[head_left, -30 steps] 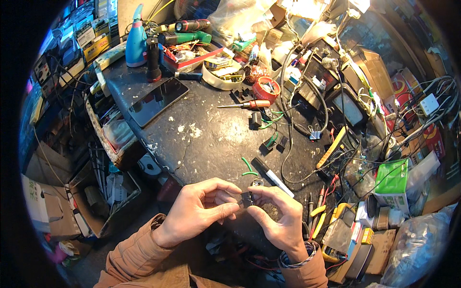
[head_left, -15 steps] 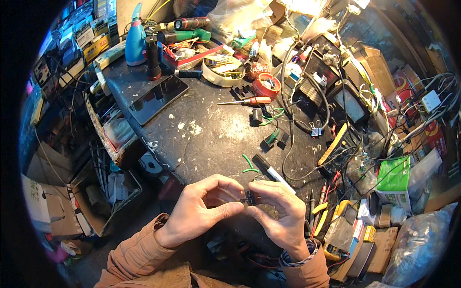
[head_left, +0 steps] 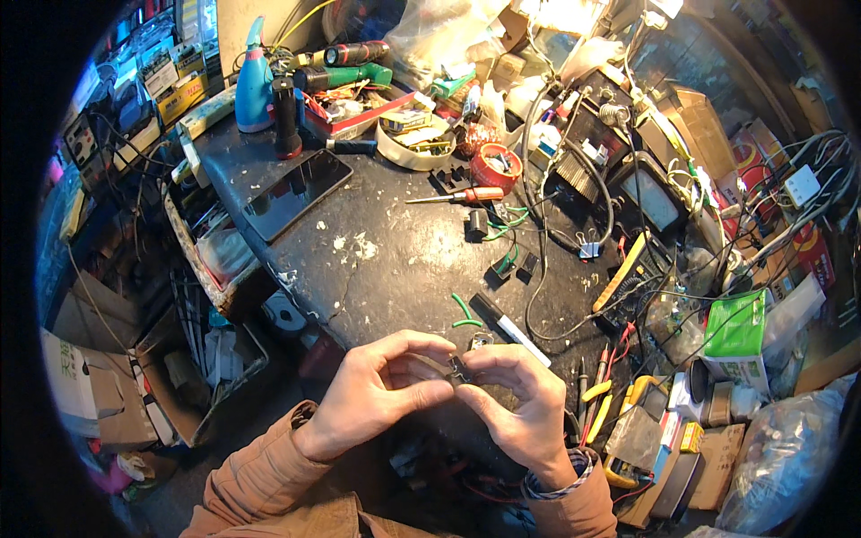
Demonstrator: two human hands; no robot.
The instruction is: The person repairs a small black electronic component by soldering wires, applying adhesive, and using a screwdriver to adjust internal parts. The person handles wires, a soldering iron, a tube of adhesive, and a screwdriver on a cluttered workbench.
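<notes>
Over the near edge of the workbench (head_left: 395, 260), my left hand (head_left: 381, 390) and my right hand (head_left: 520, 394) meet, thumbs and fingertips pinched from both sides on a small black part (head_left: 459, 368). The fingers cover much of it, so its exact kind is hard to make out. Just beyond my right fingertips lies a small pale metallic piece (head_left: 482, 341). Past that rest a black-and-white marker pen (head_left: 509, 328) and short green wire pieces (head_left: 465, 312). Farther off are small black parts with green wires (head_left: 504, 265) and an orange-handled screwdriver (head_left: 457, 195).
A smartphone (head_left: 298, 194) lies at the left, near a blue spray bottle (head_left: 255, 90) and a black flashlight (head_left: 286, 121). Cables, a multimeter (head_left: 635, 287) and a green-and-white box (head_left: 735, 327) crowd the right. An open drawer (head_left: 220, 242) juts out left.
The black part has turned slightly between my fingertips, and my right fingers have shifted a little left and down. More of the metallic piece behind them shows now.
</notes>
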